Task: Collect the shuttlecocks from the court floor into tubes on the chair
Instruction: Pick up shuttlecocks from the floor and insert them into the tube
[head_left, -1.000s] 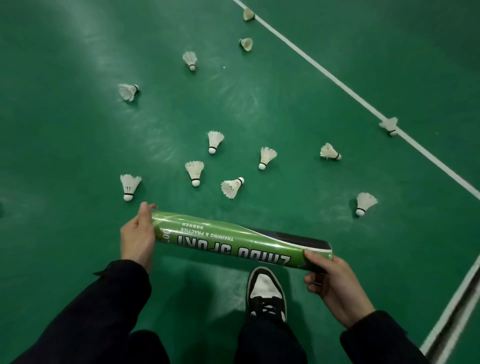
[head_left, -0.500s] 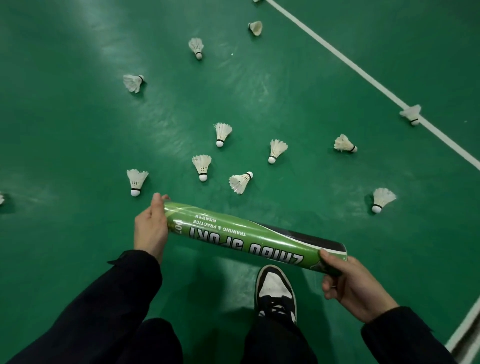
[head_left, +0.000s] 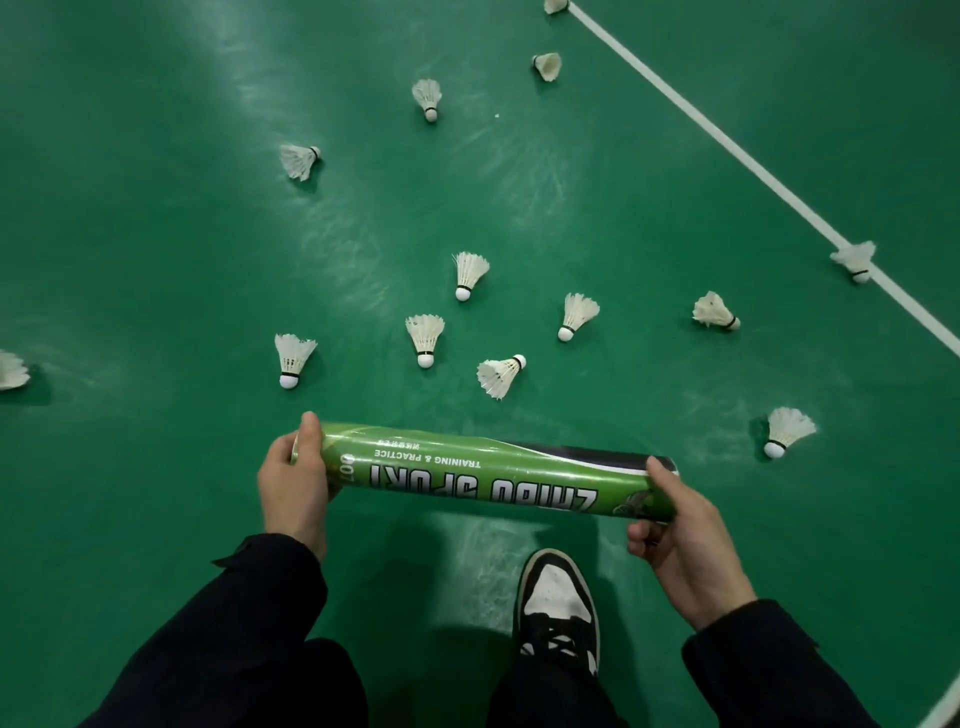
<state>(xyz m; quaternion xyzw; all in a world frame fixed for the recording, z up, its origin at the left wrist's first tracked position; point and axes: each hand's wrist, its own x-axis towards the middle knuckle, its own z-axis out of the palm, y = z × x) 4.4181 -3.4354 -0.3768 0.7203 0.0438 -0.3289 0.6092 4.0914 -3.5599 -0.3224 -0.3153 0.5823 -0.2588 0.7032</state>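
Green tube (head_left: 493, 470) held level by both hands above scattered shuttlecocks (head_left: 425, 339).

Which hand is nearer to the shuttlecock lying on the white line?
Right. The right hand grips the tube end below that shuttlecock; the left hand grips the far end.

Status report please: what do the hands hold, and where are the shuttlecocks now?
Left hand grips one end of the green tube, right hand grips the other. Shuttlecocks, nearest, lie loose on the court floor. Nothing in the way.
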